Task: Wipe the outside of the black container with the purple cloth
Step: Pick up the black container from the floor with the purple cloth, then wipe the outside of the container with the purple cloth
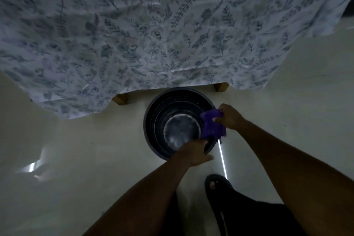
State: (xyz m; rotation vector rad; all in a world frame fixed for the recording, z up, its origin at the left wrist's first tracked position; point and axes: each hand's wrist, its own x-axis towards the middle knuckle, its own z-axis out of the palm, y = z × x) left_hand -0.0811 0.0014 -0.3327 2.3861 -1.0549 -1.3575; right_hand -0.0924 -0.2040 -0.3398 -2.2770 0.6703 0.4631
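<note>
Right hand [230,117] clamped on purple cloth [212,126] at right rim of black container [153,120] on pale floor [95,149]. Left hand [193,152] gripping near rim. Leaf-print sheet [153,34] hanging behind

A purple cloth [212,125], a black container [153,130], a pale floor [95,159], and white sheet [134,34] with blue-grey leaf print.

Container [153,126]: on the floor [86,149], at 6 o'clock of the draped table [153,34].
Cloth [211,125]: on the container's rim at 3 o'clock.
Sandalled foot [215,185]: at the container's 5 o'clock.
</note>
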